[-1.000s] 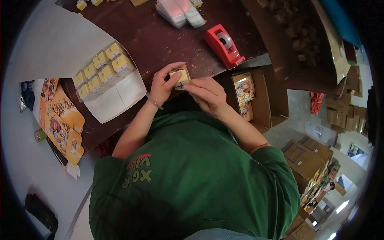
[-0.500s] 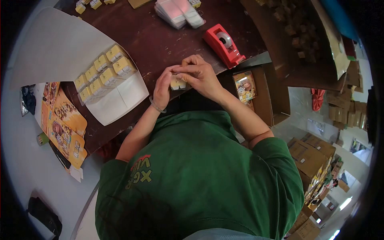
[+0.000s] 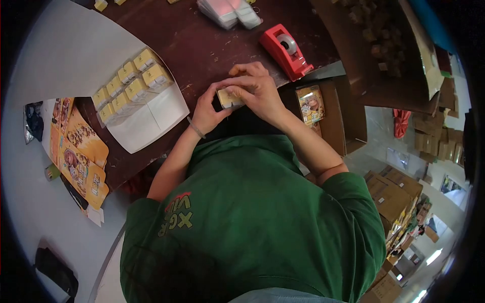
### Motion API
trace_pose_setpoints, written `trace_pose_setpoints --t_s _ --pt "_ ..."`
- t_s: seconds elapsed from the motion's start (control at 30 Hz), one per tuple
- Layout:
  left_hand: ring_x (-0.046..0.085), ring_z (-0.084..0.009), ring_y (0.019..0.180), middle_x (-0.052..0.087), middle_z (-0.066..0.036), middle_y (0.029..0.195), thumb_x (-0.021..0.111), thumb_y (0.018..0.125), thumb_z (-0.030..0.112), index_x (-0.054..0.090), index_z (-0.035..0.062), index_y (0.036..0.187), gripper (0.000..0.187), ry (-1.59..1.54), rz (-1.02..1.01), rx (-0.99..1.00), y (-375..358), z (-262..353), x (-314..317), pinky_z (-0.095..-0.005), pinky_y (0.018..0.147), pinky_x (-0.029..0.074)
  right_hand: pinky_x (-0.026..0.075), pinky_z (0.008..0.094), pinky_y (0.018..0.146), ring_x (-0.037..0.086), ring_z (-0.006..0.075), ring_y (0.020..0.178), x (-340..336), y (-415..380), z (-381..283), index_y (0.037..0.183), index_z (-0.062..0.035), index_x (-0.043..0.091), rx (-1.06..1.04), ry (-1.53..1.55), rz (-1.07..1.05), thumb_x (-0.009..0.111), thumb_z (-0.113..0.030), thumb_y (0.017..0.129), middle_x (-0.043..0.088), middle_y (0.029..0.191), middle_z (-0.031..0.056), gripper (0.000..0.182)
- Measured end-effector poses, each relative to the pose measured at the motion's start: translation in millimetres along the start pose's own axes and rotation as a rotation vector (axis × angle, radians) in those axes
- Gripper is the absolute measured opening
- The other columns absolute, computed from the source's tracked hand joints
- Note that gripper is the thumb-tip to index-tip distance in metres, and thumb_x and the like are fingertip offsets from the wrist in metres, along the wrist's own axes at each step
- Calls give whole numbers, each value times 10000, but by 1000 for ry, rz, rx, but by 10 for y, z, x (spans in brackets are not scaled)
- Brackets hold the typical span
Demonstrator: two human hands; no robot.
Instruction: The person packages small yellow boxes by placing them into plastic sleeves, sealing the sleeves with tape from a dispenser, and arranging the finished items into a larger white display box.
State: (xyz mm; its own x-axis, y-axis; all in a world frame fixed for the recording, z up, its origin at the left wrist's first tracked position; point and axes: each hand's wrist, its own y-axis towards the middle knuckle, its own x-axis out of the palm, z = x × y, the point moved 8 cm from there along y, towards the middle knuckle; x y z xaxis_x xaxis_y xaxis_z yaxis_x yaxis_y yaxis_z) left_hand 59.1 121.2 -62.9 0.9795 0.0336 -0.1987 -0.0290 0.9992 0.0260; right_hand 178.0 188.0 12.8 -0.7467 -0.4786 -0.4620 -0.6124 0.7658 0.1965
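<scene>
Hands shifted slightly | small box (image 3: 228, 98) pinched between left hand (image 3: 208, 112), right hand (image 3: 256, 91)

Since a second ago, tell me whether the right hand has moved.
Yes. The right hand moved up over the small box, toward the red tape dispenser.

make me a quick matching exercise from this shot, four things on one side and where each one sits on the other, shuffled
Things:
1. small yellow box
2. red tape dispenser
3. group of yellow boxes
4. printed flat cartons

Places:
A. on a white sheet on the dark table
B. hanging over the table's near left edge
C. held between both hands
D. on the table beyond the hands

Pairs: 1-C, 2-D, 3-A, 4-B
</scene>
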Motion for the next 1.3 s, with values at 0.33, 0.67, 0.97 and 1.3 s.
trace_pose_setpoints --t_s 0.33,0.67,0.97,1.3 --pt "621 -247 1153 650 -111 1215 809 702 66 539 55 1255 616 60 190 93 10 122 25 -352 996 470 501 296 703 608 178 806 -45 58 159 1176 -51 662 209 -68 61 779 -181 808 622 952 93 408" --pt "645 -278 1110 656 -143 1201 840 699 119 548 69 1258 632 81 159 6 30 58 103 -369 940 504 413 392 956 580 256 1028 -79 47 -68 1044 -100 714 -129 -94 -102 702 -203 860 666 1052 59 211" --pt "645 -280 1109 661 -133 1182 802 709 91 543 51 1225 578 69 98 -14 47 -14 98 -362 946 499 457 325 877 583 177 985 54 90 305 980 -60 720 141 279 -124 757 -163 820 661 1046 43 194" --pt "584 -287 1210 599 -157 1300 733 777 32 470 54 1386 664 -318 350 -41 1 -157 266 -367 1021 453 531 431 817 599 376 1018 -54 -167 -113 1233 -57 529 101 -361 131 837 -392 713 556 1143 180 691"
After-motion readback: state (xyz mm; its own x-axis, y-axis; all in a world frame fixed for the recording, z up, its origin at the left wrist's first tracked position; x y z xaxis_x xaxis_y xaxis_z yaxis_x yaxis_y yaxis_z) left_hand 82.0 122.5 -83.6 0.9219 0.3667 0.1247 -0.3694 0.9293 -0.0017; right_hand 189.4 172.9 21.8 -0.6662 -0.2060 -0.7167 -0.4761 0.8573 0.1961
